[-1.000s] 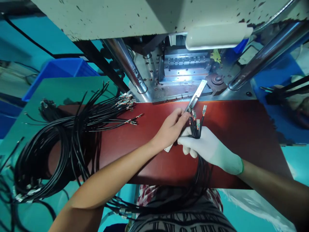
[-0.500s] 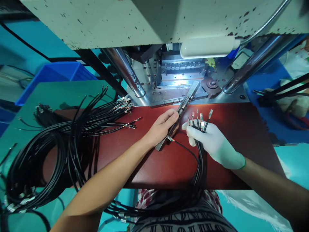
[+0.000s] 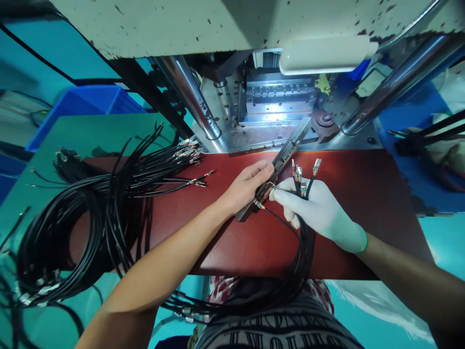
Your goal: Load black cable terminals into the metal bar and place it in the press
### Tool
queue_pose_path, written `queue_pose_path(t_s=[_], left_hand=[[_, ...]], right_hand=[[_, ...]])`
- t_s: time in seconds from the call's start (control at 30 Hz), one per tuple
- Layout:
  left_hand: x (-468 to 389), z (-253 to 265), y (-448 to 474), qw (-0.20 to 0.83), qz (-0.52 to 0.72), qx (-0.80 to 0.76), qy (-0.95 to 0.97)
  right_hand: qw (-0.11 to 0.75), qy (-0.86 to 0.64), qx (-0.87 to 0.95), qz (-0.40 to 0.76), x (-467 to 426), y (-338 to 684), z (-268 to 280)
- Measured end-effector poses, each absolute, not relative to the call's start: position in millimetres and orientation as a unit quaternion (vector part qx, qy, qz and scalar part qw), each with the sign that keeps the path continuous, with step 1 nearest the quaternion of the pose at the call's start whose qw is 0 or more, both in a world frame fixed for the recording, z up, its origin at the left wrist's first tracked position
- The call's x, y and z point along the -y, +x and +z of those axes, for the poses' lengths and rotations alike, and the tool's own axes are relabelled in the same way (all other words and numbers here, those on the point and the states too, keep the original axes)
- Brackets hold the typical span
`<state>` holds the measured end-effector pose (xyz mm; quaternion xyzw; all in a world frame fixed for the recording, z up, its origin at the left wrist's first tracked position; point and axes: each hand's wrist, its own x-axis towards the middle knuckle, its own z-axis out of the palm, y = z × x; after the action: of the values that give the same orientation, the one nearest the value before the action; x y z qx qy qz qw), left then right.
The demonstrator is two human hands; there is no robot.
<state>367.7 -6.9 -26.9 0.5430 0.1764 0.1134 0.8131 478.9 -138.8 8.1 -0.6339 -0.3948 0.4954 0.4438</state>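
My bare left hand (image 3: 250, 186) is closed around a long metal bar fixture (image 3: 290, 145) with slots along it, held slanted above the red mat. One cable's metal terminal (image 3: 259, 205) sits at the fixture's lower part, its black wire running right. My right hand (image 3: 314, 206), in a white glove, is closed on a bundle of black cables (image 3: 304, 242). Several metal terminals (image 3: 317, 166) stick up past its fingers. Thumb and forefinger pinch one cable end against the fixture's edge, just right of my left thumb. The bundle hangs over the mat's front edge onto my lap.
A press with a lit die block (image 3: 278, 99) stands ahead between steel posts (image 3: 198, 104). Another slotted bar (image 3: 257, 148) lies on its bed. Coiled black cables (image 3: 90, 194) cover the left of the red mat (image 3: 348, 165). A blue bin (image 3: 87, 104) is behind them.
My right hand has moved left, bringing a pinched cable end from beside the fixture up against it. My left hand keeps its grip on the fixture. The view has shifted slightly.
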Motion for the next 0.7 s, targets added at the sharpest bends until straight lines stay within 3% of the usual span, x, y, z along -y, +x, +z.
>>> queue_pose_path(t_s=[0.37,0.6,0.7], left_hand=[[10.5,-25.1,367.6,0.797,0.111,-0.176,0.567],[20.3,-23.0,365.3,0.611,0.190,-0.221,0.736],[20.1,-24.0,363.8,0.580,0.186,-0.213,0.764]], right_hand=[[0.413,-0.607,0.431,0.525,133.5,476.2,-0.3],[0.409,-0.631,0.410,0.517,136.1,472.9,0.6],[0.378,-0.645,0.437,0.500,136.3,474.4,2.6]])
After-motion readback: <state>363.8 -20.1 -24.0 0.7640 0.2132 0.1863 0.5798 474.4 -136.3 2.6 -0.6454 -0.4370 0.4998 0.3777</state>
